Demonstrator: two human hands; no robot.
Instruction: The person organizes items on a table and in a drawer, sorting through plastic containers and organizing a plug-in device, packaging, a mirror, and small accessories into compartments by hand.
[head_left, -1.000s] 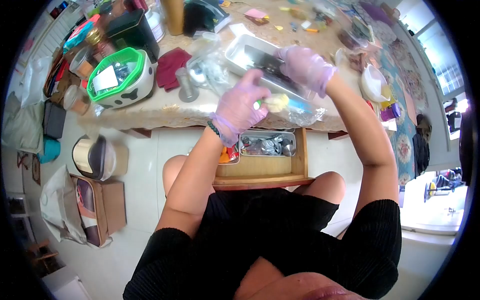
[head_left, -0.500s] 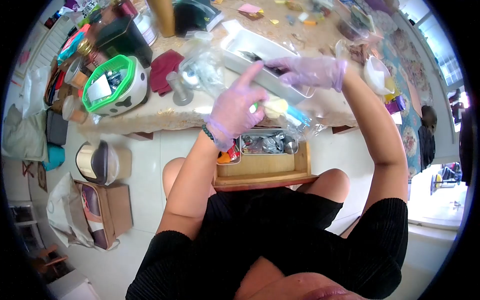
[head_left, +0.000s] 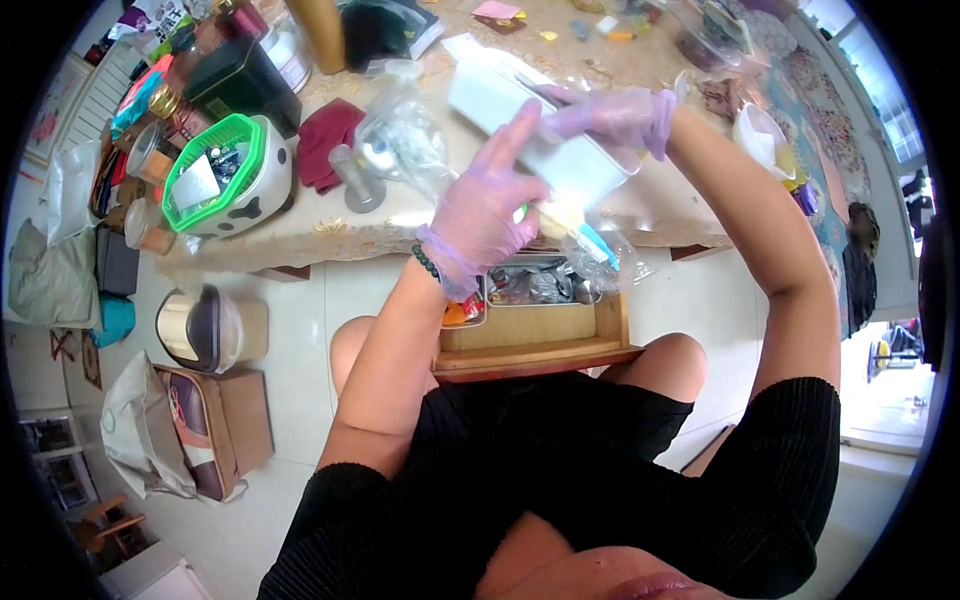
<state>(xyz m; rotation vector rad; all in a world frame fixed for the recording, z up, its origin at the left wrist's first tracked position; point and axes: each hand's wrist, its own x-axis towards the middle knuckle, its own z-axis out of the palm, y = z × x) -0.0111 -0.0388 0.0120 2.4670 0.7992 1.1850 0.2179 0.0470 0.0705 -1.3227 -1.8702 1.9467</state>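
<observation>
A long white plastic box (head_left: 575, 165) is tipped on the table, its outer near wall facing me. My right hand (head_left: 610, 118), in a thin purple glove, reaches over its far rim, with its thumb side on the box; the fingertips are partly hidden inside. My left hand (head_left: 490, 205), gloved too, has its index finger stretched against the box wall. Its other fingers are curled round a pale yellow item (head_left: 562, 217) with a bit of green showing. A blue strip (head_left: 598, 243) and crinkled clear plastic (head_left: 625, 262) hang beside that item; its kind is unclear.
An open wooden drawer (head_left: 540, 335) at my lap holds a tray of silvery packets (head_left: 535, 284). Left on the table are a clear bag (head_left: 400, 140), a clear cylinder (head_left: 358, 180), a maroon cloth (head_left: 328, 140) and a green-rimmed basket (head_left: 250, 195). At right stands a white bowl (head_left: 757, 140).
The white box has tipped, so its inside is now mostly hidden and its near wall shows. My right hand has shifted slightly left and away from me with it.
</observation>
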